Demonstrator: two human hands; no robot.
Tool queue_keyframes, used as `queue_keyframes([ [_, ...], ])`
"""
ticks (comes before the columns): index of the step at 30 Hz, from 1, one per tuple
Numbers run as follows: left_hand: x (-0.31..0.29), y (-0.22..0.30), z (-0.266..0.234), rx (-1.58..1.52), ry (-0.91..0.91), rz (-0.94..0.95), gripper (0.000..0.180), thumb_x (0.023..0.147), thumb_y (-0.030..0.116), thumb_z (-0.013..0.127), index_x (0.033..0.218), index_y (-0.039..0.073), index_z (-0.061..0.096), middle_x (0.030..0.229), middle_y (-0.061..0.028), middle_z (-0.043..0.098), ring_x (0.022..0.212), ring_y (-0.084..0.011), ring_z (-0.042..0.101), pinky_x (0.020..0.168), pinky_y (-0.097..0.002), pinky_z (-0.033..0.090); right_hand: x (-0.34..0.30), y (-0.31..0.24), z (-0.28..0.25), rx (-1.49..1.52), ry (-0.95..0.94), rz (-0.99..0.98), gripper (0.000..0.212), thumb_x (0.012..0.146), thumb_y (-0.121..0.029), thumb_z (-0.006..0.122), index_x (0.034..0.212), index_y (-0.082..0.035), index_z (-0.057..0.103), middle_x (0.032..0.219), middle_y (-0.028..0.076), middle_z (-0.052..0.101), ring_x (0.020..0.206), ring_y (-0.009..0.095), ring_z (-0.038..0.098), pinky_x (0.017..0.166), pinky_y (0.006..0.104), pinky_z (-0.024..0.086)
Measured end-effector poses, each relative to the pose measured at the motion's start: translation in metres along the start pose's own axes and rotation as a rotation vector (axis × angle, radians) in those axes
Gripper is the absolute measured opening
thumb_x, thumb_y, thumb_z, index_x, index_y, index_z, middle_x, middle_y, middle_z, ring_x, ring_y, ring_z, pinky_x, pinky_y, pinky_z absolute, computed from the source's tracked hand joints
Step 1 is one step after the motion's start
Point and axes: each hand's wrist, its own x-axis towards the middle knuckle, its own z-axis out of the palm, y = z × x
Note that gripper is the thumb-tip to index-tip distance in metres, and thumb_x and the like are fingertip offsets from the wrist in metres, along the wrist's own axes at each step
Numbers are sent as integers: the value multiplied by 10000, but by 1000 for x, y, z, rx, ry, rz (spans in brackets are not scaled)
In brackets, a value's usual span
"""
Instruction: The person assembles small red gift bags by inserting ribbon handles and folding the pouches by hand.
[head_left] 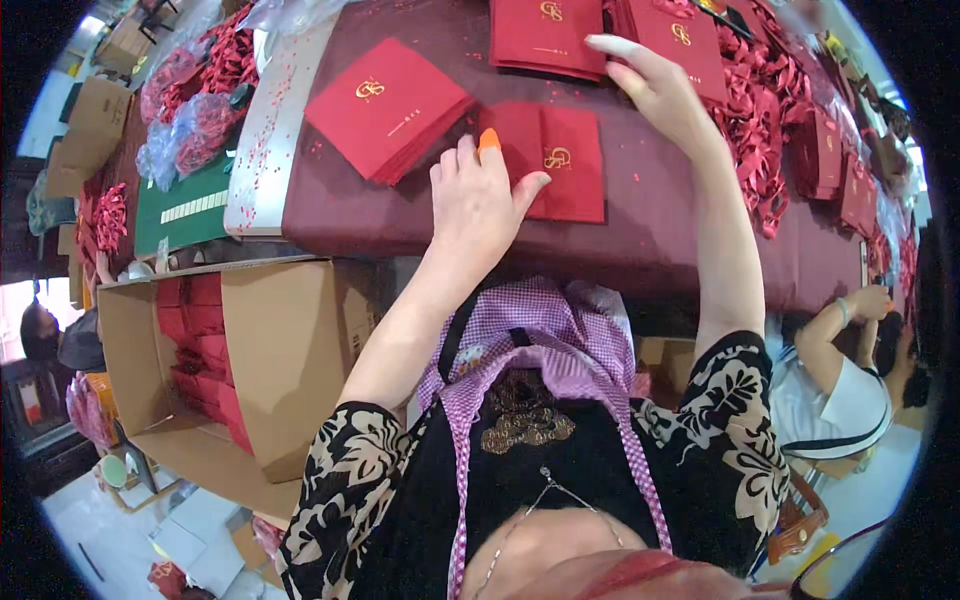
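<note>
A flat red pouch [572, 165] with a gold emblem and a crease down its middle lies on the cloth in front of me. My left hand [475, 200] rests on its left side, thumb spread, an orange cover on one finger. Its fingertips also reach beside a slanted stack of red pouches [385, 105]. Farther off, at the right corner of another stack of red pouches [545, 35], is my right hand [655, 90]. Its fingers are extended and touch or hover at the stack's edge; I cannot tell which. No pouch is seen lifted in either hand.
More red pouches [690, 55] and a heap of red ribbons [755, 130] lie to the right on the maroon tablecloth [400, 215]. An open cardboard box [285, 350] holding red bundles stands at the left. A co-worker [830, 370] sits at the right.
</note>
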Motion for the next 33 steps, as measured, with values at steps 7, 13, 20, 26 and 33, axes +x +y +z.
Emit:
queue_keyframes([
  [7,18,19,9,165,-102,151,675,779,487,680,1200,-21,538,1354,-287,418,1209,-420,428,907,-522,393,-128,4,-74,-104,281,325,274,920,-45,549,1182,-36,632,1130,95,675,1060,162,617,939,265,447],
  [13,55,28,7,-96,-608,570,522,819,142,658,1314,132,493,1496,-142,315,1356,-391,308,1039,-527,321,-212,37,-78,-241,389,393,260,907,-35,560,1152,-54,647,1076,152,673,1016,263,637,883,323,481],
  [20,85,26,11,141,-777,826,613,753,129,714,1320,158,484,1498,-90,328,1385,-364,265,1057,-568,293,-216,35,-72,-477,322,399,286,879,-28,570,1154,-56,645,1120,164,636,1084,317,579,950,383,437],
  [26,101,28,14,176,-617,1002,522,660,228,784,1115,100,561,1278,-113,495,1260,-335,407,1019,-513,332,-203,56,-69,-517,369,224,290,851,-37,593,1137,-52,635,1088,155,632,1067,326,566,936,401,434],
  [33,134,31,-2,265,-550,983,346,663,273,765,883,93,567,915,-66,584,971,-275,532,835,-419,395,-186,81,-55,-606,297,304,157,775,-72,643,932,-69,642,979,92,643,1017,290,562,882,421,425],
])
